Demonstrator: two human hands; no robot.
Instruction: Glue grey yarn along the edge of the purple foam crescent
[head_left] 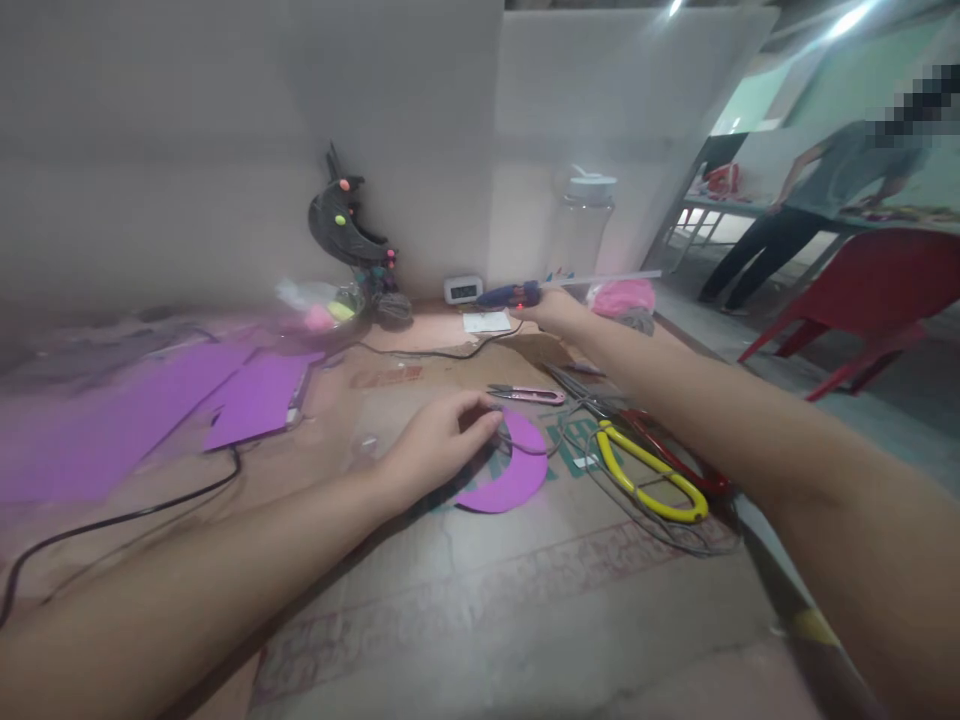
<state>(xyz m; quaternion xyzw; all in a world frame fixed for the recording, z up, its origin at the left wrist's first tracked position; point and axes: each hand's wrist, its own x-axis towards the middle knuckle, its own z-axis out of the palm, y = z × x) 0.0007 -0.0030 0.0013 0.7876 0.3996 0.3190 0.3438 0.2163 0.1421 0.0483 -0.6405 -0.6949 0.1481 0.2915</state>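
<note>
Head view showed the person's left hand [444, 432] with thumb and fingertips pinched on the upper tip of a purple crescent [525, 475] over the printed cardboard [450, 600], a gray strand [525, 448] crossing it. The right hand [553, 308] was wrapped round a blue glue gun [510, 295] (its small red light glowing) beside a white clock [463, 290]. Yellow-handled scissors [606, 440] lay to the crescent's right.

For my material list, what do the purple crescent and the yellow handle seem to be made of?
Purple crescent: probably matte foam or card; flat, evenly coloured, no shine. Yellow handle: perhaps smooth plastic or coated metal; rounded, bright loop, gloss unclear.
</note>
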